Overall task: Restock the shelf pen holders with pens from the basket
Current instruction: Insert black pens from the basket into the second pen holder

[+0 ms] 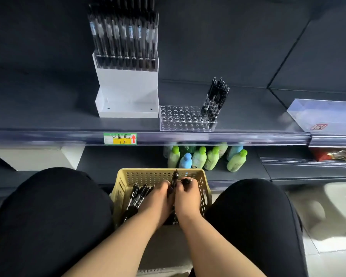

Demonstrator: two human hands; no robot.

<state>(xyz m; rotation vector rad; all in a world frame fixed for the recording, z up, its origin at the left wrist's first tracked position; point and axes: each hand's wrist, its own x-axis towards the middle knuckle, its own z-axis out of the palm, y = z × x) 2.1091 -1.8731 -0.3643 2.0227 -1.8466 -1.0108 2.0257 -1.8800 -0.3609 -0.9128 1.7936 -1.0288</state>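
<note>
While the yellow basket (128, 176) sits on the floor between the person's knees, both hands are down inside it, side by side and touching. The right hand (187, 199) has its fingers curled tight round a bunch of pens (175, 179), one of which stands up past the basket's far rim. The left hand (158, 199) lies against the same bunch with its fingers bent downward; whether it truly grips or only steadies I cannot tell. More loose pens (138, 193) lie heaped in the left part of the basket, just beside the left hand.

On the shelf (48, 120) above, a clear holder (180, 118) full of round holes stands at the front edge, with standing pens (215, 100) only at its right end. Touching its left side is a tall white holder (127, 90), its upper tier packed with a row of upright pens (124, 37). A green and yellow price tag (120, 138) is fixed to the shelf's front rail. Green and blue bottles (205, 157) stand on the lower shelf behind the basket.
</note>
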